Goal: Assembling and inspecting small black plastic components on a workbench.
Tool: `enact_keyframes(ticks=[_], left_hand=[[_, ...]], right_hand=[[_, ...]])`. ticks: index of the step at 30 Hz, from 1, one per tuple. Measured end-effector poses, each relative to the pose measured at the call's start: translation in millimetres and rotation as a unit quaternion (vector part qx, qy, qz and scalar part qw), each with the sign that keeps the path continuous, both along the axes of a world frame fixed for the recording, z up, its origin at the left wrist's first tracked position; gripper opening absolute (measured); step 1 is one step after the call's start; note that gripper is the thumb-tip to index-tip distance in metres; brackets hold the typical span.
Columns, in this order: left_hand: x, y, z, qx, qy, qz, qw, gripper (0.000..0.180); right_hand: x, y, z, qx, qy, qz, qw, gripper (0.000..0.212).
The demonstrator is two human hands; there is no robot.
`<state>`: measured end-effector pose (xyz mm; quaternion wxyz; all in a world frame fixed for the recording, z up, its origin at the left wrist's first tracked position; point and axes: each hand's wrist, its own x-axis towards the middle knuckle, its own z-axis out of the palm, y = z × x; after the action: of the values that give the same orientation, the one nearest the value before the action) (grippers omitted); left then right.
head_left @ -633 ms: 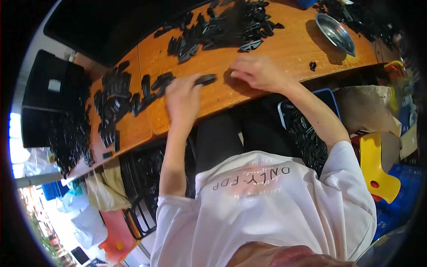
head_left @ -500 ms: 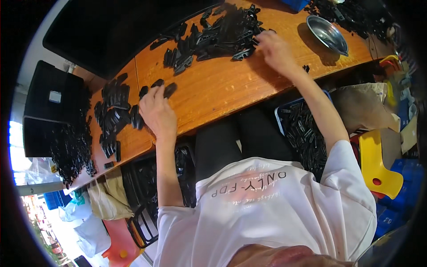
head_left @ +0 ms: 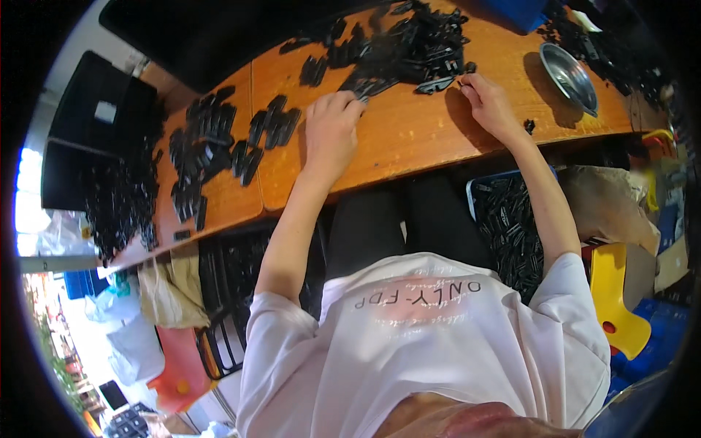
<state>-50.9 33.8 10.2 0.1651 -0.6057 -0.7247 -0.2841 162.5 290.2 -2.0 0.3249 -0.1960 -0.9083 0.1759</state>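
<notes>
A heap of black plastic parts lies at the far middle of the wooden table. My left hand is at the heap's near left edge, fingers curled down and closed on a black plastic part, mostly hidden by the fingertips. To the right, my right hand is pinched just off the heap's near right corner. A small dark bit shows at its fingertips, too small to make out. Left of my left hand, a small group of black parts lies side by side in short rows.
More black parts are laid out at the table's left. A metal bowl stands at the right, with another dark heap beyond. Below the front edge sits a bin of black pieces. A yellow chair is at the right.
My left hand has moved right, from the small group of parts to the heap, leaving the parts lying there. My right hand has drawn slightly back from the heap. The whole view has shifted.
</notes>
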Motion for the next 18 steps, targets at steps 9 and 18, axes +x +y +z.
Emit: enact_keyframes(ticks=[9, 18], left_hand=[[34.8, -21.7, 1.3, 0.072, -0.171, -0.020, 0.982, 0.029], [29.7, -31.4, -10.2, 0.058, -0.121, 0.033, 0.990, 0.022]], right_hand=[[-8.3, -90.0, 8.1, 0.062, -0.031, 0.139, 0.988, 0.029], [-1.7, -84.0, 12.9, 0.031, -0.072, 0.050, 0.996, 0.019]])
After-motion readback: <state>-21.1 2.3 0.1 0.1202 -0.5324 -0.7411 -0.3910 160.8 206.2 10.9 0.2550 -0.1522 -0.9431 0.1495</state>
